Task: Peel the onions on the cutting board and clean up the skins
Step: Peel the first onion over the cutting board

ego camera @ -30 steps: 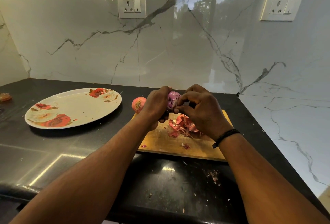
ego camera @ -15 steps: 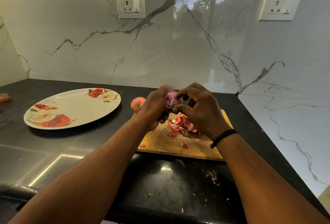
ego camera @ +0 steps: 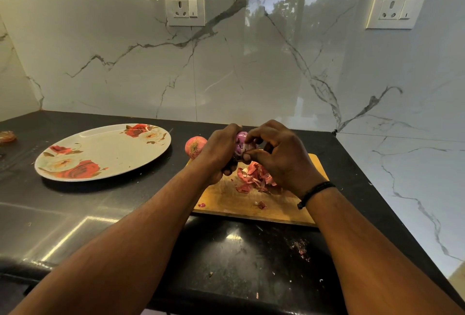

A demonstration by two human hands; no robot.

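Left hand (ego camera: 218,150) grip curled around purple onion (ego camera: 241,144), held up just above far edge of cutting board (ego camera: 235,204); right hand (ego camera: 279,156) grip narrow, fingertips (ego camera: 247,156) pinching at onion's right face, thumb and forefinger closed on its surface; whether a strip of skin sits between them, cannot tell. Black band (ego camera: 314,192) on right wrist.

Directly below the hands, heap of reddish skins (ego camera: 254,176) on the board's middle; two small loose scraps (ego camera: 260,204) nearer the board's front edge. Unpeeled onion (ego camera: 195,146) at the board's far left corner, root end facing camera, just beside left hand; touching the board or not, cannot tell.

Board lying on black worktop (ego camera: 105,209); left of board, well apart, floral plate (ego camera: 103,151), bare of onions; in front of board, scattered crumbs (ego camera: 299,249) on worktop. Behind board, marble wall with two sockets (ego camera: 185,8).
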